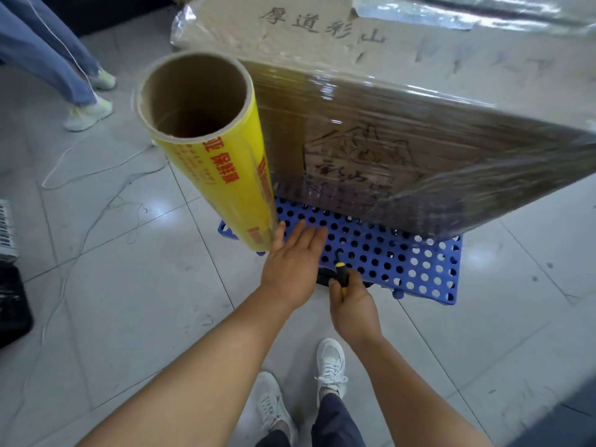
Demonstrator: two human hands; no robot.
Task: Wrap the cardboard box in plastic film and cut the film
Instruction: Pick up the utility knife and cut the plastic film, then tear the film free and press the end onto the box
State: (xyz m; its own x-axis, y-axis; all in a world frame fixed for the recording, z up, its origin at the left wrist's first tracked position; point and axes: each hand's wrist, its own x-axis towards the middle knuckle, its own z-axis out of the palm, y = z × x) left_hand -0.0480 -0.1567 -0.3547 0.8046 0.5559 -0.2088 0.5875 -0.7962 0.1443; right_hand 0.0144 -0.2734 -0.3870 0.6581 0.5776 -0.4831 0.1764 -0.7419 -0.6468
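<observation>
A large cardboard box (403, 101), its sides covered in clear plastic film, stands on a blue perforated pallet (403, 256). A yellow roll of film (222, 166) with a cardboard core stands upright at the box's left corner, its film running onto the box. My left hand (293, 259) is flat and open, fingers against the bottom of the roll and the pallet. My right hand (350, 301) grips a yellow-and-black utility knife (341, 271) at the pallet's front edge; the blade is hidden.
Another person's legs and pale shoes (87, 114) stand at the upper left. Thin white cords (96, 201) trail over the tiled floor. A dark bag (13, 304) lies at the left edge. My own white shoes (330, 366) are below.
</observation>
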